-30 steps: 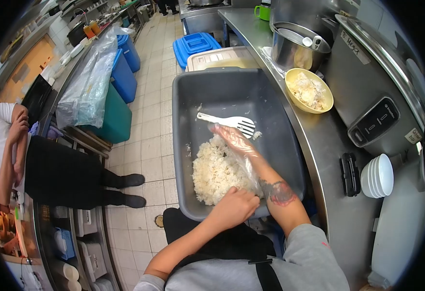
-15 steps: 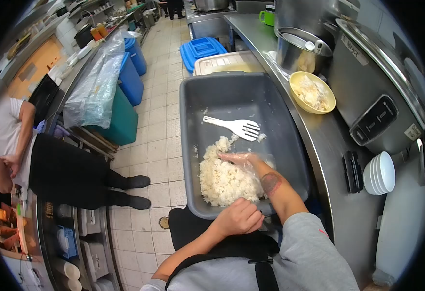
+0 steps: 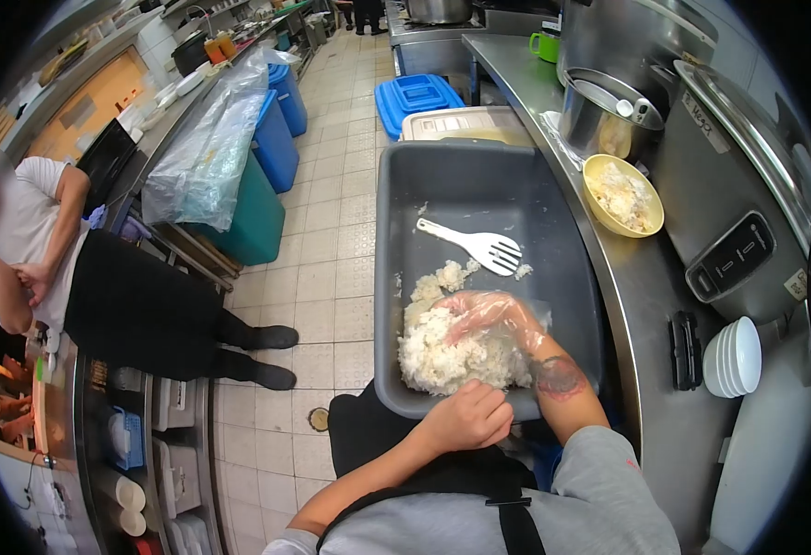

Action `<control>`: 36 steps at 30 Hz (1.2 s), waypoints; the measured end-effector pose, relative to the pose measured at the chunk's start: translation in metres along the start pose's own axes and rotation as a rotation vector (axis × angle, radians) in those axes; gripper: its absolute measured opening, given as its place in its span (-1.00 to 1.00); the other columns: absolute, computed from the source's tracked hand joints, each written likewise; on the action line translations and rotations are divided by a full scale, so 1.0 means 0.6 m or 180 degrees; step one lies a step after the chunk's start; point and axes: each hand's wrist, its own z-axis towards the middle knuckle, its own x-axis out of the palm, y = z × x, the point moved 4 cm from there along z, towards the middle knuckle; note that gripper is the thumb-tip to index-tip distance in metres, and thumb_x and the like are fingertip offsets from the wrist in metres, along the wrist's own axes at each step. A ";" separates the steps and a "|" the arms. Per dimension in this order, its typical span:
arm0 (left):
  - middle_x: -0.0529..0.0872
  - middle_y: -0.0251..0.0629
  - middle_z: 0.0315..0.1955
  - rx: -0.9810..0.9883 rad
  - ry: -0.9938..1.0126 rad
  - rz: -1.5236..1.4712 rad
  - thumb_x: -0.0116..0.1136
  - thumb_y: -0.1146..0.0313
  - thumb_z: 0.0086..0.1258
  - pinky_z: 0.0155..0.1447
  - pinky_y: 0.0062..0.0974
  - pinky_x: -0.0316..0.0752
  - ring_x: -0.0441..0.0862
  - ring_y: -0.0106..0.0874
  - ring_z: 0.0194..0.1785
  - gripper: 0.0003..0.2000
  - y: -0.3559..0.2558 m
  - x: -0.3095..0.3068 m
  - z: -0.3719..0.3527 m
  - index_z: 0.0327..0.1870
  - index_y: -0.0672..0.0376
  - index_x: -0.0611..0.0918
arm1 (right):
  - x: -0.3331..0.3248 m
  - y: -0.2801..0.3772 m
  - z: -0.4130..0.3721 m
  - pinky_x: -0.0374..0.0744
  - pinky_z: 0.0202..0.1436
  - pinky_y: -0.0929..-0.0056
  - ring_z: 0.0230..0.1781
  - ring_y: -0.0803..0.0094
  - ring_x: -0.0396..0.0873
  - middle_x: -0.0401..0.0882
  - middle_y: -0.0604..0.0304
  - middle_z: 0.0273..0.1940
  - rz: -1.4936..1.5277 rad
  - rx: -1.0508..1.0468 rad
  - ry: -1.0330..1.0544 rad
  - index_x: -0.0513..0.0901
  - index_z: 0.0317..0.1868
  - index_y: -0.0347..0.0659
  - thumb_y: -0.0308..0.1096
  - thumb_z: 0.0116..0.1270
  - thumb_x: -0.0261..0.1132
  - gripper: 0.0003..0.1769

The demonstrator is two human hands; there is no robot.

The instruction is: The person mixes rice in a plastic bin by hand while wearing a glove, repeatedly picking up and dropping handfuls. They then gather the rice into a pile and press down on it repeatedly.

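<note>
A grey plastic tub (image 3: pixel 451 176) holds a heap of cooked white rice (image 3: pixel 451 356) at its near end. My right hand (image 3: pixel 493 319), in a clear plastic glove, curls over the top of the heap with its fingers dug into the rice. Some of its fingertips are hidden there. My left hand (image 3: pixel 467 416) is bare and closed in a fist at the tub's near rim; whether anything is inside it cannot be seen. Beyond the heap, a white slotted rice paddle (image 3: pixel 475 245) lies on the tub's floor with grains around it.
On the steel counter (image 3: pixel 623 277) to the right stand a yellow bowl (image 3: pixel 624 195) of rice, a metal pot (image 3: pixel 609 116), a large rice cooker (image 3: pixel 724 176) and stacked white bowls (image 3: pixel 734 358). Lidded bins (image 3: pixel 419 102) sit beyond the tub. A person (image 3: pixel 128 277) stands at left.
My right hand has gone from lying stretched out along the rice to curling down into it. My left hand stays closed at the rim. The whole view has shifted slightly.
</note>
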 end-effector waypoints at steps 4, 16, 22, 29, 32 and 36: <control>0.38 -0.31 -0.52 -0.0089 0.0025 -0.0055 0.36 0.41 0.19 -0.27 -0.38 0.37 0.46 -0.32 -0.43 -0.76 0.003 0.002 0.003 -0.48 0.14 0.47 | -0.035 0.020 -0.016 0.63 0.06 0.48 -0.05 0.57 0.64 0.70 0.21 -0.05 -0.1062 -0.1018 -0.0390 0.61 0.17 -0.34 -0.41 0.26 0.47 -0.53; 0.42 -0.31 -0.49 -0.0144 0.0295 -0.0002 0.39 0.40 0.19 -0.22 -0.39 0.41 0.50 -0.32 -0.38 -0.79 0.004 0.004 0.006 -0.43 0.15 0.52 | -0.035 0.045 -0.060 0.50 0.31 0.43 0.24 0.35 0.60 0.67 0.08 0.23 -0.0746 -0.0492 -0.0303 0.59 0.38 -0.07 -0.56 0.31 0.26 -0.40; 0.38 -0.32 -0.50 -0.0126 0.0261 0.0028 0.36 0.38 0.19 -0.21 -0.40 0.38 0.48 -0.34 -0.38 -0.78 0.006 0.008 0.004 -0.45 0.12 0.48 | -0.068 0.026 -0.085 0.48 0.37 0.33 0.28 0.25 0.58 0.67 0.06 0.23 -0.1981 0.0437 -0.0103 0.66 0.29 -0.03 -0.33 0.26 0.45 -0.46; 0.40 -0.32 -0.50 -0.0179 0.0344 -0.0048 0.39 0.41 0.17 -0.22 -0.39 0.41 0.50 -0.32 -0.38 -0.80 0.006 0.008 0.004 -0.43 0.15 0.52 | -0.153 -0.038 -0.090 0.60 0.22 0.26 0.10 0.24 0.70 0.77 -0.02 0.03 -0.1814 0.0546 -0.2602 0.74 0.09 -0.25 -0.03 0.44 0.33 -0.54; 0.40 -0.32 -0.50 -0.0164 0.0319 -0.0026 0.39 0.40 0.17 -0.21 -0.39 0.42 0.50 -0.32 -0.37 -0.80 0.006 0.007 0.006 -0.43 0.15 0.52 | -0.143 -0.090 -0.026 0.57 0.28 0.19 0.16 0.12 0.67 0.74 -0.06 0.10 -0.2232 0.0643 -0.2485 0.72 0.12 -0.24 0.12 0.49 0.22 -0.43; 0.40 -0.32 -0.50 -0.0160 0.0261 -0.0057 0.39 0.41 0.17 -0.21 -0.39 0.41 0.50 -0.32 -0.37 -0.80 0.006 0.006 0.005 -0.43 0.14 0.52 | -0.111 -0.099 0.031 0.48 0.40 0.15 0.27 0.01 0.58 0.67 -0.07 0.21 -0.2490 0.0693 -0.1817 0.67 0.24 -0.18 0.29 0.50 0.12 -0.29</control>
